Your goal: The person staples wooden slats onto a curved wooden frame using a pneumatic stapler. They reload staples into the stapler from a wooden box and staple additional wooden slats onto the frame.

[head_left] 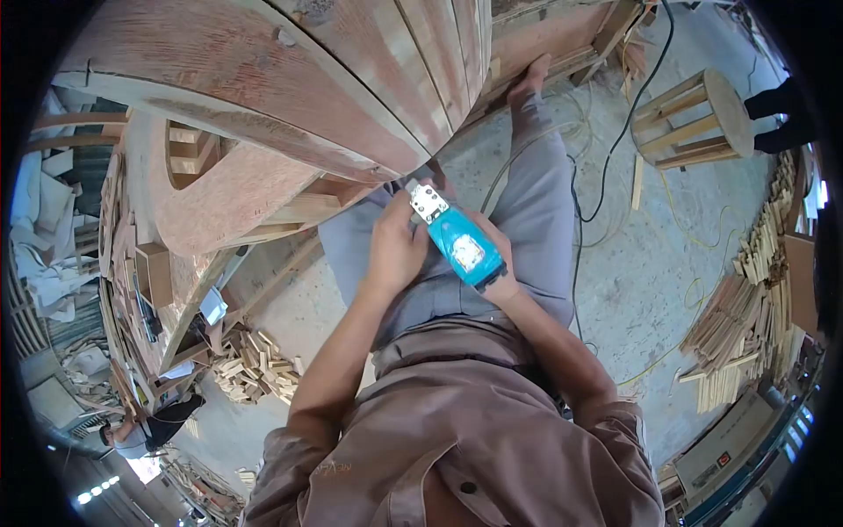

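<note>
A teal handheld power tool with a silver metal head and a pale label lies slantwise above my lap, its head pointing up and left. My right hand is closed around the tool's body from below and the right side; the body hides most of those fingers. Beside the metal head, my left hand is curled against the tool's left side, its fingertips partly hidden. Just beyond the head is the lower edge of a large curved wooden structure built of planks.
A round wooden stool lies at the right, near another person's dark-clothed legs. Black cable and yellow hose cross the floor. Wood offcuts are piled at left and right. A person is at far left.
</note>
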The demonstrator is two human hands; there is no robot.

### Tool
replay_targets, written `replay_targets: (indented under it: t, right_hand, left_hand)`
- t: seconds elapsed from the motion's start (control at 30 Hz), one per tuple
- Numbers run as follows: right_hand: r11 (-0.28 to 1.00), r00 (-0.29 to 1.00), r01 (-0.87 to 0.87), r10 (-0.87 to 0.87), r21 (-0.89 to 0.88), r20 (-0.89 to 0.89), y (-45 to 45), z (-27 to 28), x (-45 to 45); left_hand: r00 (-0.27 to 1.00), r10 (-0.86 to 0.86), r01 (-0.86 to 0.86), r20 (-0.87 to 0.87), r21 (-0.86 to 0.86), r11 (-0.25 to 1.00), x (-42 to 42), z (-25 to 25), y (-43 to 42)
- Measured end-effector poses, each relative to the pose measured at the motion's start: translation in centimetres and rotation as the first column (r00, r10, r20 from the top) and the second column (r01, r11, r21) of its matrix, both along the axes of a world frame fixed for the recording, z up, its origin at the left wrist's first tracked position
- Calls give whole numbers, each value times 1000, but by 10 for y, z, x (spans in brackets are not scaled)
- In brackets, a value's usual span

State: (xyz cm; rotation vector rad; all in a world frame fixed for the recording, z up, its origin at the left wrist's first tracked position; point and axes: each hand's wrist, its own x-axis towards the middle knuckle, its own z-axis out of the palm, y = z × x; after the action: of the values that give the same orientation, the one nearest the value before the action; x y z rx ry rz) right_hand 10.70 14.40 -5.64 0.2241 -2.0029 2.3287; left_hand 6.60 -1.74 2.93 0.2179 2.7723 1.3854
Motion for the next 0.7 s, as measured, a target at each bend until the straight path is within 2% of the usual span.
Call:
replay_targets:
  t: [0.03, 0.1, 0.17, 0.3, 0.43, 0.5, 0.53, 0.63, 0.7]
  right_hand:
    - [1000, 997, 8, -9, 9, 75, -2, 0, -4]
    - [1000, 997, -29, 28, 9, 78, -2, 5, -8]
    - [976, 998, 4, 10, 219, -65, -2, 10, -12]
    - [992, 999, -35, 33, 123, 17, -7, 2, -12]
    - [985, 1000, -16, 20, 171, -24, -7, 4, -14]
    - [996, 1000, 14, -12, 84, -16, -11, 4, -13]
    - [996, 1000, 11, -9, 86, -14, -10, 1, -13]
    - [986, 999, 13, -6, 165, -43, -10, 0, -11]
    - [986, 999, -40, 35, 162, 31, -5, 5, -5]
  left_hand:
    - [998, -42, 42, -48, -15, 999, -7, -2, 0]
    - [997, -71, 71, 14, 11, 997, -17, -5, -13]
    - [982, -133, 139, 131, -37, 990, -22, 2, -21]
    - [988, -104, 112, 117, -66, 991, -22, -2, -22]
    - [985, -113, 127, 131, -106, 986, -27, -14, -27]
    - [986, -122, 137, 110, -134, 982, -28, -15, -29]
    - [986, -124, 134, 110, -88, 987, -28, -10, -27]
    - [985, -162, 167, 64, -89, 982, -27, -9, -27]
    - [983, -162, 172, 84, -137, 976, -21, -2, -25]
